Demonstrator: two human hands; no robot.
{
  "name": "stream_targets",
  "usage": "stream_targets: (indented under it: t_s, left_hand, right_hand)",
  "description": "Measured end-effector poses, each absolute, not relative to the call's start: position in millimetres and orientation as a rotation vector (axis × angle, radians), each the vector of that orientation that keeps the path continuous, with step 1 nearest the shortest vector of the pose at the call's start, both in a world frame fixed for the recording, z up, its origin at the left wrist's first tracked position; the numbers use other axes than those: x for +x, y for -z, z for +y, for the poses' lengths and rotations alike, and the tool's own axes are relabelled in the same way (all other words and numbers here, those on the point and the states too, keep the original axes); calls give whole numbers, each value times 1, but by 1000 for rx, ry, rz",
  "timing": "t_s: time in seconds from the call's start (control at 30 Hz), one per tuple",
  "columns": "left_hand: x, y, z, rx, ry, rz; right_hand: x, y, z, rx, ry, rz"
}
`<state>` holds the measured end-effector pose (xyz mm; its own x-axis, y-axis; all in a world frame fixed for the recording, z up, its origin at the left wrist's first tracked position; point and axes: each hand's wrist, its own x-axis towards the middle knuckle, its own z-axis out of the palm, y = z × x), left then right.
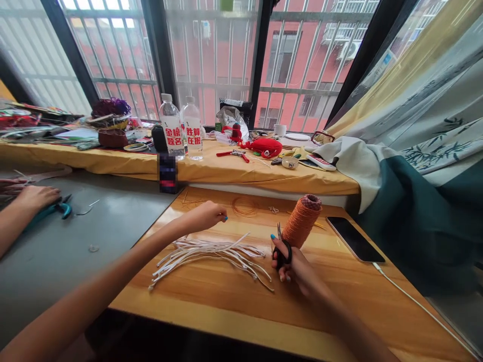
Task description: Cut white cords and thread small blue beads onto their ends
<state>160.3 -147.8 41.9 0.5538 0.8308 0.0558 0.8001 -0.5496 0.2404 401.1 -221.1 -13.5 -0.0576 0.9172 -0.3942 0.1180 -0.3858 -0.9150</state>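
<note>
Gripping scissors, right hand sits beside orange spool.

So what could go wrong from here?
The scissors in the right hand point up right beside the spool; they might nick its thread or tip it. The left hand hovers nearby, so a finger could get snipped. An elbow might scatter the strips or knock the phone by the table edge.

Wooden table is carrying: white strips lying bundled, orange thread cone standing upright, wire coil, and phone lying flat with cable trailing.
</note>
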Motion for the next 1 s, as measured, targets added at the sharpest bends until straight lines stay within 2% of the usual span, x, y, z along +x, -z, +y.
stream_targets:
  t_s: [0.2, 0.37, 0.53, 0.77, 1.0]
  left_hand:
    - [157, -41, -144, 2532, -288, 1433]
    - [174, -41, -116, 2381, -525, 1503]
    - [207, -14, -67, 2196, -639, 1647]
    - [220, 21, -38, 2066, -526, 1788]
    - [213, -5, -46, 2074, -649, 1773]
  right_hand:
    - [399, 21, -222, -1620, -1286, -1241]
    - [396, 27, -227, -1585, -1173, -1370]
    - [395, 29, -235, -1533, -1092, -1435]
    - [396, 30, -233, -1553, -1105, -1469]
    - [393, 24, -238, -1512, -1049, -1534]
